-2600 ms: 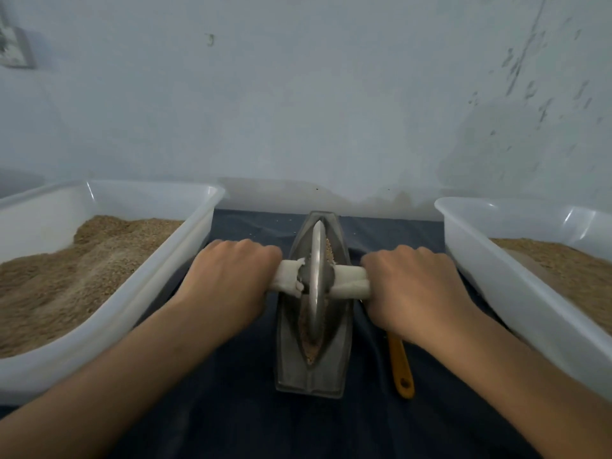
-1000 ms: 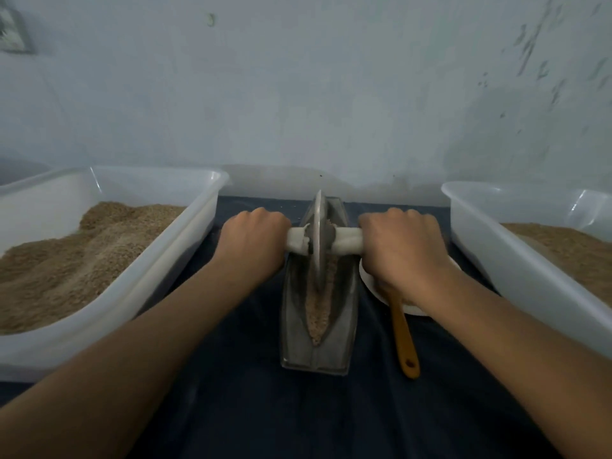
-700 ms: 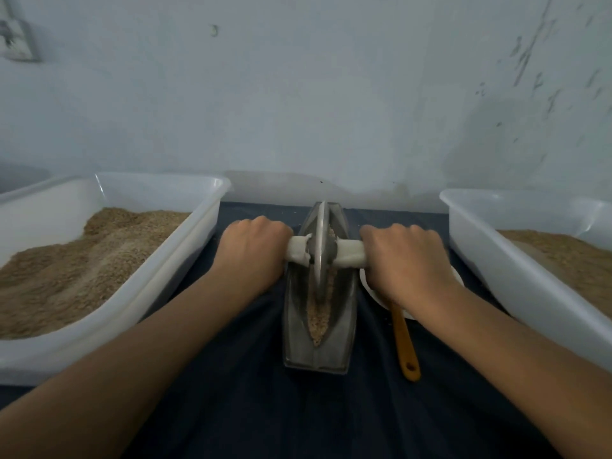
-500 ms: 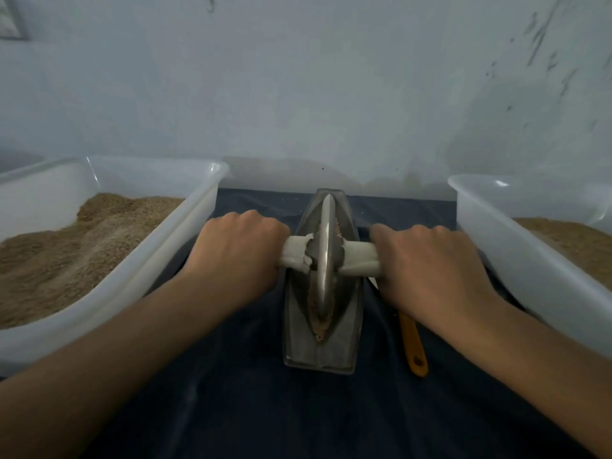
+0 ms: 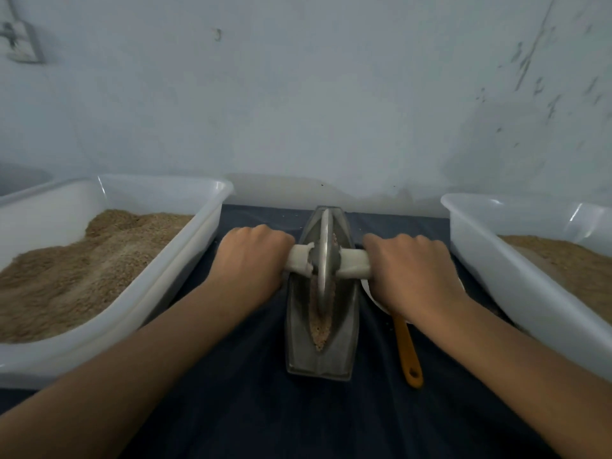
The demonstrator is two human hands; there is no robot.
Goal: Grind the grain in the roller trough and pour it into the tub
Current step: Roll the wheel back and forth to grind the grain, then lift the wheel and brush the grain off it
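Note:
A grey metal boat-shaped roller trough (image 5: 320, 359) stands lengthwise on the dark cloth in front of me. Brown crushed grain (image 5: 318, 329) lies in its groove. A metal roller wheel (image 5: 323, 256) stands upright in the groove, towards the far half. A white-wrapped axle handle (image 5: 354, 265) runs through the wheel. My left hand (image 5: 250, 260) grips the handle's left end and my right hand (image 5: 414, 270) grips its right end. A white tub (image 5: 185, 260) with brown grain stands at the left, and another white tub (image 5: 496, 279) with grain at the right.
A small white dish (image 5: 372, 298) lies under my right hand, with an orange-handled tool (image 5: 408, 352) sticking out towards me. A pale blue wall closes the far side. Dark cloth (image 5: 298, 419) covers the surface between the tubs.
The wheel has rolled back and forth along the groove. Since half a second ago it has moved away from me, uncovering grain at the near end. Both hands kept their grip.

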